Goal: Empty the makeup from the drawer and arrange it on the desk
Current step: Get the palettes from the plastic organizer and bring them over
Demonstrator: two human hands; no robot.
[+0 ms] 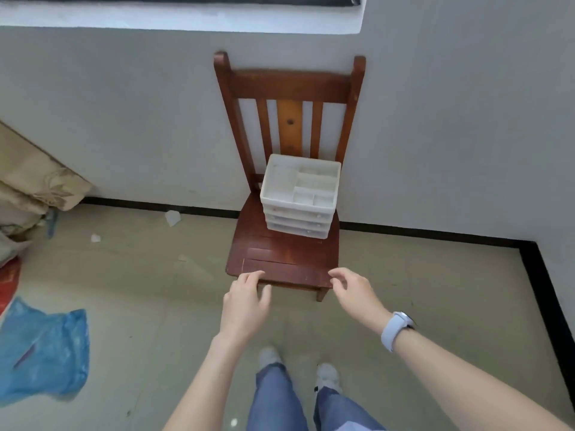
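A white plastic drawer organiser [298, 209] stands at the back of a brown wooden chair seat [280, 256]. It has three shut drawers in front and an open top tray with bare compartments. No makeup shows. My left hand [247, 301] hovers in front of the seat's front edge, fingers loosely curled and holding nothing. My right hand [353, 290], with a pale blue watch on its wrist, hovers near the seat's front right corner, fingers apart and holding nothing. Both hands are well short of the organiser.
The chair's back rests against a grey wall. A blue plastic bag [43, 349] lies on the floor at left, below beige fabric [28, 188]. Small white scraps [172, 217] lie near the black skirting. My legs and shoes [298, 368] are below.
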